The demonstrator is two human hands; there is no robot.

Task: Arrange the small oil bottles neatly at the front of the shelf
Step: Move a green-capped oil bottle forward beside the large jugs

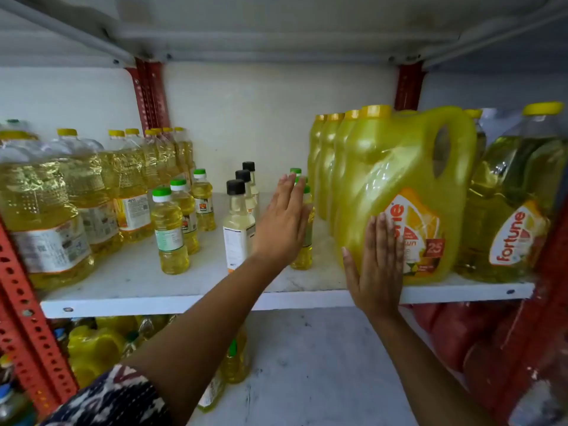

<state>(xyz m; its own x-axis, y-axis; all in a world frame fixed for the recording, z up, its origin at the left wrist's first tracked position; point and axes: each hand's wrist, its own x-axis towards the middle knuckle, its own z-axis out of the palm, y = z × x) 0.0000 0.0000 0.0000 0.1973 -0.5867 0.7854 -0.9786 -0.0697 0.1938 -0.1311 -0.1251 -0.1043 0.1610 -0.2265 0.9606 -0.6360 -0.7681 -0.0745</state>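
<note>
Small oil bottles stand in rows on the white shelf [190, 299]. One row has green caps [169, 232], running back to front at centre-left. Another row has black caps [238, 222] in the middle. A third green-capped row [304, 241] stands partly hidden behind my left hand [282, 222]. That hand is flat and open, its fingers straight, beside this third row. My right hand [379, 265] lies flat with its palm against the front of a big yellow Fortune jug [399, 192], holding nothing.
Large clear oil bottles [46, 210] fill the shelf's left side. More yellow jugs stand behind the front one, and a tall Fortune bottle [516, 204] stands at far right. Red perforated uprights [24, 302] frame the rack. Lower shelves hold more bottles and red packs [461, 333].
</note>
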